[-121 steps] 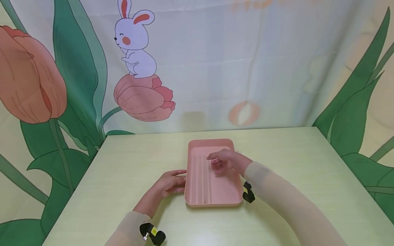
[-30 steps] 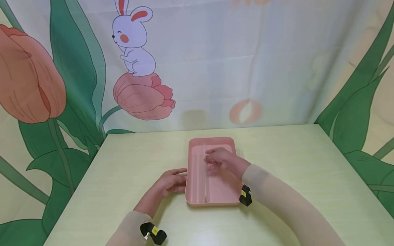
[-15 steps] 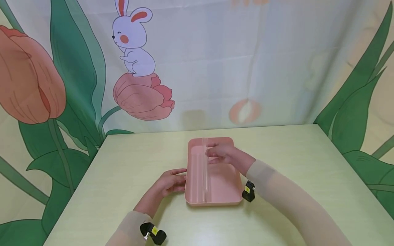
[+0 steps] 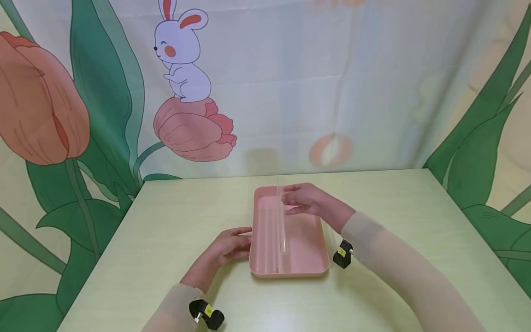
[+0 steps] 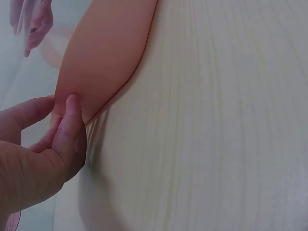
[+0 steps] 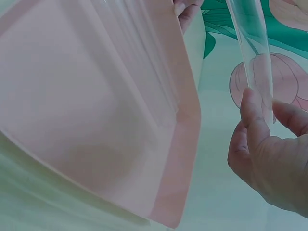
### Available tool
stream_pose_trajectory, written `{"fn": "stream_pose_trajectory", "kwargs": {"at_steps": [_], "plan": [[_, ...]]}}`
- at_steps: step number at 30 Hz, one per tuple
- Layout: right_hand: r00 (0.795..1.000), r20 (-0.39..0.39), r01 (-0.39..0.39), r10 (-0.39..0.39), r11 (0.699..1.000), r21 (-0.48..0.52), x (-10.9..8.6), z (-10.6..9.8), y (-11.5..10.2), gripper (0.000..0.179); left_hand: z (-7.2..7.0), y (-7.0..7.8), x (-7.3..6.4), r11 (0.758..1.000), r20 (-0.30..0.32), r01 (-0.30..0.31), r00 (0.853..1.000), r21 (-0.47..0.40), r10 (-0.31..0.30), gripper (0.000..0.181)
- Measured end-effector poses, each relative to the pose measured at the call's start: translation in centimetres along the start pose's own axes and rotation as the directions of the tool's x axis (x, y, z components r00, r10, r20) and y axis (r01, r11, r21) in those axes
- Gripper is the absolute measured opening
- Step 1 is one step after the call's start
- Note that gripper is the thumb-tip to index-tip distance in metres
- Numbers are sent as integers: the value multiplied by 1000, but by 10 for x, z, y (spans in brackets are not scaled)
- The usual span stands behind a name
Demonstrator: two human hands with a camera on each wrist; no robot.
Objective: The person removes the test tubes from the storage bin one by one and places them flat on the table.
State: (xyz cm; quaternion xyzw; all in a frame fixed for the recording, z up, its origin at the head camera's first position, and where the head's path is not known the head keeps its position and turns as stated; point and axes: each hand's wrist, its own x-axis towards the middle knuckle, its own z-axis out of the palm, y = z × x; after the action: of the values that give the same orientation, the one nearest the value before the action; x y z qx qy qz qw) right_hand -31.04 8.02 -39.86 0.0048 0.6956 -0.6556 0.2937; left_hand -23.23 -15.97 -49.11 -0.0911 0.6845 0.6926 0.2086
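Note:
My right hand (image 4: 304,198) pinches a clear tube (image 6: 252,43) between thumb and fingers. The tube (image 4: 284,237) stands tilted above the pink tray (image 4: 307,267), its lower end over the tray floor in the head view. More clear tubes (image 4: 265,244) lie lengthwise side by side along the left part of the tray. At the tray's left side rests my left hand (image 4: 231,244), fingers extended. The left wrist view shows the left thumb (image 5: 72,108) against the tray's outer wall (image 5: 108,48).
The tray lies on a pale wood-grain table (image 4: 186,212). Behind it hangs a cloth backdrop (image 4: 265,83) printed with a rabbit and tulips. Black wrist cameras sit on the left sleeve (image 4: 174,309) and the right sleeve (image 4: 386,258).
My right hand has taken hold of one tube, raised it out of the row and shifted away and slightly right, tilting it. The left hand and the tray have stayed in place.

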Motion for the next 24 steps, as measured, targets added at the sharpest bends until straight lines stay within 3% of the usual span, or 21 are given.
{"fn": "stream_pose_trajectory", "kwargs": {"at_steps": [24], "plan": [[996,76,41,-38,999,-34,-29,-47,-12,61,1,-1,2,1000,14,-7,1000,-3,7,54]]}}
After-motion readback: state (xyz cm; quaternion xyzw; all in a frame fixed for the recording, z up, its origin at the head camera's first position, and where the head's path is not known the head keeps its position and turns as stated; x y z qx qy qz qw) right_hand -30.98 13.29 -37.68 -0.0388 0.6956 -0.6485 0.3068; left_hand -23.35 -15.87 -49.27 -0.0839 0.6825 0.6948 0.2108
